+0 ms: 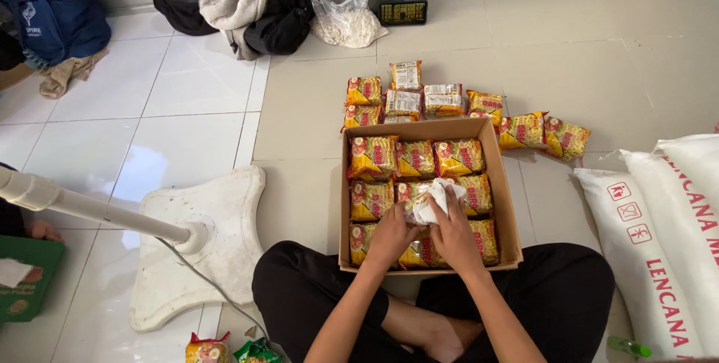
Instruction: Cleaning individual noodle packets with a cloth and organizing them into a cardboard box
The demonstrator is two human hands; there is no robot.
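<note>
Both hands, left hand (391, 234) and right hand (454, 232), pinch crumpled white plastic wrapper (434, 200) over open brown cardboard box (508, 206) of yellow noodle packets (416, 158); loose grip risks wrapper slipping among packets.

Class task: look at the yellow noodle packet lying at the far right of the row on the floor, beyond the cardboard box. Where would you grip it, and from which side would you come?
Probably by its right-hand crimped end, coming from above and the right. The far-right packet lies flat on the tile floor, its left end against the neighbouring packet, while its right end is free.
</note>
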